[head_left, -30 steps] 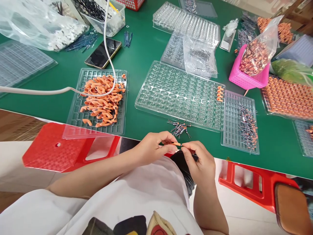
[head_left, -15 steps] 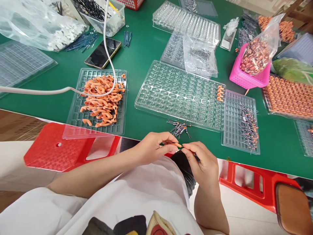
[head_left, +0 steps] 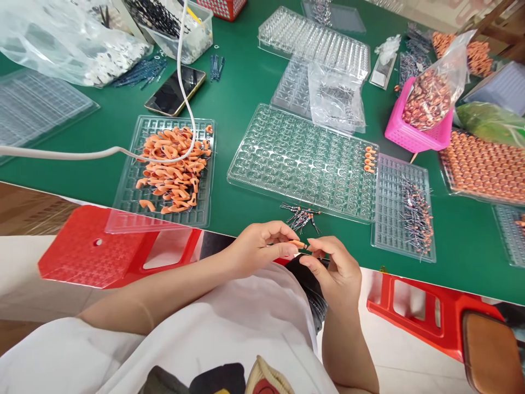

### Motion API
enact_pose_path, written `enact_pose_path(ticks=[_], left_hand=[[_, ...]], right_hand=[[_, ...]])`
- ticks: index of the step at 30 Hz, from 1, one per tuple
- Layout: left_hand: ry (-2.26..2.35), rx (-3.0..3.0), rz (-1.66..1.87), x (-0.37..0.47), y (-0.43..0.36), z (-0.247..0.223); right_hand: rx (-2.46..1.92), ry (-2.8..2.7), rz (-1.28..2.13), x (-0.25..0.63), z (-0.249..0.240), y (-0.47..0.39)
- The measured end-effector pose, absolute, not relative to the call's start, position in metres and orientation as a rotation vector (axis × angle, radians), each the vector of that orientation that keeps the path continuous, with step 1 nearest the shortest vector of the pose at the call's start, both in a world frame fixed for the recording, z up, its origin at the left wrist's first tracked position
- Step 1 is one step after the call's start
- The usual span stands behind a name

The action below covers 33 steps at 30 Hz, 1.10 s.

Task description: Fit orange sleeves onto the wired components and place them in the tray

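Between the thumb and fingers of my left hand [head_left: 260, 249] is a small orange curved plastic piece [head_left: 297, 244], held at the table's front edge. Just right of its tip, my right hand [head_left: 339, 271] has its thumb and index finger apart; nothing shows between them. Beyond my hands lies a small bunch of dark, thin-legged electronic parts [head_left: 302, 218]. Behind that is a clear moulded tray [head_left: 301, 161], with several orange pieces [head_left: 369, 158] in its right-hand column. To the left, a heap of orange pieces [head_left: 170, 172] covers another clear tray [head_left: 128, 186].
A white cable [head_left: 90, 155] arches over the heap near a phone [head_left: 175, 91]. On the right are a tray of leggy parts [head_left: 385, 219], a pink basket [head_left: 410, 130] holding a bag, and a full tray of orange pieces [head_left: 488, 167]. Red stools [head_left: 90, 246] stand below the edge.
My right thumb and index finger have parted and drawn slightly off the orange piece's end. The left hand keeps its hold in nearly the same spot.
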<state>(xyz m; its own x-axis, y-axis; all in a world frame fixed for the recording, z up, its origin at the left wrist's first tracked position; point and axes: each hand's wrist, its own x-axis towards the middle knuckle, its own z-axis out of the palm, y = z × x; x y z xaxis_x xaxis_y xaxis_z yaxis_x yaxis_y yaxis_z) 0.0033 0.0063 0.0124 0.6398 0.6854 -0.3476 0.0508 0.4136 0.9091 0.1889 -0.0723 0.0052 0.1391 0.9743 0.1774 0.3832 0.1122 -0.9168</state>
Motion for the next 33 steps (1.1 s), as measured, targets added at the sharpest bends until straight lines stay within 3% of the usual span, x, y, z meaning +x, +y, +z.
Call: enact_pose_path(ticks=[23,33], left_hand=[[0.821,1.342,0.467,0.001,0.001,0.019],[0.874,1.45,0.531,-0.001,0.001,0.018]], right_hand=[[-1.402,-1.518,0.59,0.176,0.007,-0.077],[-1.621,-1.187,0.776,0.172,0.012,-0.072]])
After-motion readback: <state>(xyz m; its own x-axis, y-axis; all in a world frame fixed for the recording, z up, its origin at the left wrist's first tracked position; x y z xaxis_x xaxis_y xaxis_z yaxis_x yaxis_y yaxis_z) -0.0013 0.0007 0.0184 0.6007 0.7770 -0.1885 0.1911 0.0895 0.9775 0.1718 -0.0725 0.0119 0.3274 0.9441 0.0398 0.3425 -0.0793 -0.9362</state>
